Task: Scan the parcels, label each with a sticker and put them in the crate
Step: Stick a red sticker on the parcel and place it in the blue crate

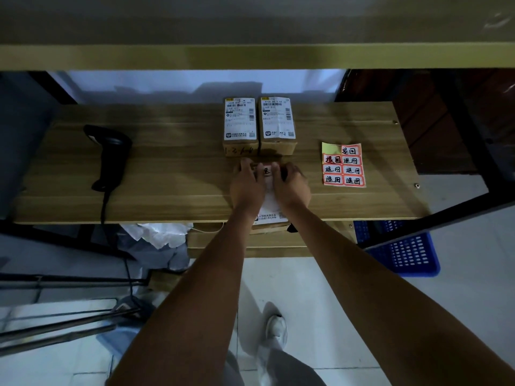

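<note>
Both hands [269, 183] press a sticker [266, 171] onto the parcel [271, 215]

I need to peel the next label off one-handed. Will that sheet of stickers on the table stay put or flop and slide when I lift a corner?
The sticker sheet looks like thin paper lying loose on the smooth wooden table, so it would probably slide or lift with the peel. It is likely floppy and very light. One top-corner sticker is already gone, leaving bare backing there that may curl.

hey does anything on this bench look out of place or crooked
One thing: the parcel under both hands sticks out past the front edge of the bench. The sticker sheet lies slightly tilted, with its top-left sticker gone. The two rear parcels sit straight.
</note>
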### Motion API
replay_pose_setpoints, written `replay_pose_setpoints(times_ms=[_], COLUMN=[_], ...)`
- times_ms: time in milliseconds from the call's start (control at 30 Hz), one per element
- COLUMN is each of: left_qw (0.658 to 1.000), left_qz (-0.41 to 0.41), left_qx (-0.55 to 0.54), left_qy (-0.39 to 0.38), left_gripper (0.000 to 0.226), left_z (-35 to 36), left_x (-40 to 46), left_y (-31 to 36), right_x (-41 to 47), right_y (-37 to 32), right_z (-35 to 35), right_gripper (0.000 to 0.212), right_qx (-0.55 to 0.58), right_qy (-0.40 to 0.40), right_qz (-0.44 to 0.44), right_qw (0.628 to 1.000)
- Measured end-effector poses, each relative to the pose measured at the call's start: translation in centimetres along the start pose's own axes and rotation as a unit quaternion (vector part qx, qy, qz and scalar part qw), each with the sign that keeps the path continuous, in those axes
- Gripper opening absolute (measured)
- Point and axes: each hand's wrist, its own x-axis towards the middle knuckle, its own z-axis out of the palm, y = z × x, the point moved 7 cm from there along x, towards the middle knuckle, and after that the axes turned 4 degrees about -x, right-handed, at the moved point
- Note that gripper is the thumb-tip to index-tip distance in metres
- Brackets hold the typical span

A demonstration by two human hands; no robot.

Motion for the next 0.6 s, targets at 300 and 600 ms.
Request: replay_pose_setpoints(times_ms=[300,600], left_qw=[0.998,0.995], left_qz=[-0.015,0.001], left_qx=[-0.064,-0.096], left_qy=[0.018,0.011], left_gripper=[0.026,0.033], left_z=[-0.19,-0.13], left_x=[-0.11,-0.26], left_y=[-0.38,-0.10], right_x=[-0.12,0.13], right_y=[-0.02,0.24], right_z=[-0.11,0.01], right_gripper=[0.053,0.045], right_qx=[-0.005,-0.014], right_qy=[-0.011,-0.004], right_qz=[0.006,0.010], right_qw=[1.000,1.000])
